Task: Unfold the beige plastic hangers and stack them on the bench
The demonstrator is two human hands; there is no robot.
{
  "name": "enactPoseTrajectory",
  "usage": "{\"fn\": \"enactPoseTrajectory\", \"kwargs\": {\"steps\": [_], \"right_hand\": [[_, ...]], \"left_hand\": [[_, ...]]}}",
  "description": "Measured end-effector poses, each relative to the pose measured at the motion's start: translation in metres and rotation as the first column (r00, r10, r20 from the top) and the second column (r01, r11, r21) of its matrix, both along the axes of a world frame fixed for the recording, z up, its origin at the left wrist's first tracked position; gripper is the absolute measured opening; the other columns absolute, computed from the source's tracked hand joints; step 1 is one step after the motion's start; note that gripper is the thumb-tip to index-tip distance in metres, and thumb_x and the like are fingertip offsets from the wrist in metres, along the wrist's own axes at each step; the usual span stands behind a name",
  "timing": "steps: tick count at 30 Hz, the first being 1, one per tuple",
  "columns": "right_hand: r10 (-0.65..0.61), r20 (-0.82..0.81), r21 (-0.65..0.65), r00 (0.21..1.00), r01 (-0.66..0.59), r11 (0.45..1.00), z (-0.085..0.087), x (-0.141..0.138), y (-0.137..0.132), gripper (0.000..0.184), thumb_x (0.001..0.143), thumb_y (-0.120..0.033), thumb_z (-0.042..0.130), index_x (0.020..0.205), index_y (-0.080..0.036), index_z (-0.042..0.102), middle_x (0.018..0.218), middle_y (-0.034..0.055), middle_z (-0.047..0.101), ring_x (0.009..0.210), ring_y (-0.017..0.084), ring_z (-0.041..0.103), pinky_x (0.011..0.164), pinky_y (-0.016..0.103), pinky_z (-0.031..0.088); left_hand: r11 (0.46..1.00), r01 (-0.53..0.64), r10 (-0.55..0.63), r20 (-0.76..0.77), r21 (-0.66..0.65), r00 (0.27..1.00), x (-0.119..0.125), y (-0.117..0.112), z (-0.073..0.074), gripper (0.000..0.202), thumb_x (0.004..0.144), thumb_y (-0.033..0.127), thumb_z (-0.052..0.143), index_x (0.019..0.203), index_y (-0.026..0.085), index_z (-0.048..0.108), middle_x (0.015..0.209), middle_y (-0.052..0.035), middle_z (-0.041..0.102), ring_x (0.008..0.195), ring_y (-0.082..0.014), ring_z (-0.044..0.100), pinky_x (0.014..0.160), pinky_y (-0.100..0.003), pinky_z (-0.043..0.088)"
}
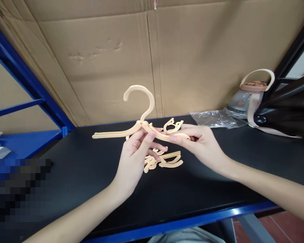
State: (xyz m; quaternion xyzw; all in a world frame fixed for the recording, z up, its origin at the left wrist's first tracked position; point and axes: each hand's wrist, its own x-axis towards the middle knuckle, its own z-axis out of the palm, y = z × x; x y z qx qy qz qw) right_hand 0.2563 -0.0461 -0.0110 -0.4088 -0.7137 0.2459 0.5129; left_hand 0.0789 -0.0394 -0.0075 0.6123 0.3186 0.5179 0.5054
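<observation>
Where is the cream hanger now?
In the head view's centre, the cream hanger is held over the black table between the left hand and right hand.

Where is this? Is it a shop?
Likely a storeroom or packing bench, not a shop: a black worktop on a blue frame, cardboard behind, and spare hanger parts lying under the hanger.

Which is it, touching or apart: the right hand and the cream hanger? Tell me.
Touching. The head view shows the right hand pinching one arm of the hanger.
</observation>
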Motion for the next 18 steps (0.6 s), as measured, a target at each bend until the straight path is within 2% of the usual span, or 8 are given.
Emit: {"fn": "enactPoseTrajectory", "kwargs": {"steps": [2,4,5,7,10,12,15,18], "right_hand": [[-0.075,-0.175,0.008,0.982,0.078,0.997,0.001,0.003,0.004,0.027,0.084,-0.042,0.061,0.072,-0.02,0.07,0.065,0.0009,0.056,0.061,0.014,0.048,0.054,0.026,0.033],[-0.092,-0.307,-0.009,0.947,0.094,0.996,0.005,0.008,0.009,0.026,0.084,-0.044,0.06,0.075,-0.021,0.069,0.06,-0.0005,0.052,0.054,0.012,0.044,0.05,0.025,0.033],[-0.063,-0.344,-0.029,0.937,0.056,0.998,0.007,0.012,0.011,0.03,0.085,-0.047,0.056,0.077,-0.021,0.068,0.057,-0.0011,0.05,0.05,0.012,0.042,0.048,0.025,0.033],[0.058,-0.362,-0.106,0.93,-0.103,0.989,0.012,0.018,0.017,0.043,0.087,-0.057,0.044,0.082,-0.019,0.065,0.057,-0.0002,0.052,0.046,0.012,0.045,0.047,0.025,0.036],[0.273,-0.354,-0.246,0.895,-0.371,0.895,0.015,0.024,0.025,0.059,0.088,-0.065,0.027,0.087,-0.017,0.061,0.075,0.007,0.065,0.058,0.017,0.061,0.053,0.026,0.044],[0.362,-0.381,-0.319,0.851,-0.489,0.812,0.015,0.027,0.03,0.061,0.088,-0.067,0.025,0.089,-0.016,0.059,0.085,0.0106,0.069,0.067,0.02,0.066,0.055,0.026,0.047],[0.421,-0.47,-0.374,0.776,-0.607,0.701,0.014,0.029,0.034,0.069,0.084,-0.074,0.023,0.092,-0.015,0.058,0.091,0.015,0.069,0.07,0.021,0.067,0.054,0.026,0.049],[0.42,-0.524,-0.42,0.741,-0.654,0.63,0.013,0.031,0.036,0.076,0.078,-0.081,0.024,0.083,-0.014,0.059,0.09,0.0165,0.068,0.069,0.022,0.066,0.052,0.027,0.052]], "left_hand": [[0.999,-0.051,0.051,0.033,0.007,0.998,0.0,0.001,-0.002,0.019,0.089,0.035,0.053,0.097,0.019,0.057,0.107,-0.0053,0.061,0.067,-0.0132,0.066,0.047,-0.019,0.052],[0.994,-0.108,0.107,0.077,0.016,0.991,-0.001,0.005,-0.003,0.018,0.089,0.037,0.051,0.095,0.021,0.054,0.106,-0.0034,0.06,0.065,-0.0127,0.067,0.045,-0.019,0.051],[0.991,-0.135,0.132,0.098,0.02,0.986,-0.002,0.008,-0.003,0.017,0.09,0.038,0.05,0.094,0.021,0.052,0.102,-0.0024,0.06,0.063,-0.0126,0.067,0.045,-0.019,0.05],[0.981,-0.19,0.184,0.133,0.032,0.974,-0.005,0.013,-0.001,0.015,0.09,0.037,0.049,0.092,0.022,0.05,0.094,-0.001,0.061,0.063,-0.0139,0.067,0.046,-0.02,0.05],[0.969,-0.24,0.229,0.148,0.059,0.962,-0.008,0.018,0.001,0.013,0.091,0.034,0.047,0.091,0.021,0.048,0.088,-0.0017,0.065,0.071,-0.0179,0.069,0.053,-0.024,0.053],[0.968,-0.235,0.221,0.14,0.092,0.965,-0.009,0.019,0.003,0.012,0.091,0.034,0.046,0.092,0.021,0.047,0.089,-0.0023,0.066,0.072,-0.0189,0.069,0.057,-0.028,0.056],[0.967,-0.218,0.202,0.127,0.13,0.971,-0.01,0.017,0.004,0.01,0.092,0.031,0.043,0.095,0.022,0.042,0.091,-0.002,0.067,0.069,-0.0176,0.069,0.059,-0.03,0.057],[0.957,-0.231,0.214,0.11,0.175,0.971,-0.01,0.014,0.005,0.008,0.092,0.029,0.043,0.096,0.023,0.038,0.095,-0.0013,0.066,0.073,-0.0171,0.069,0.064,-0.03,0.058]]}}
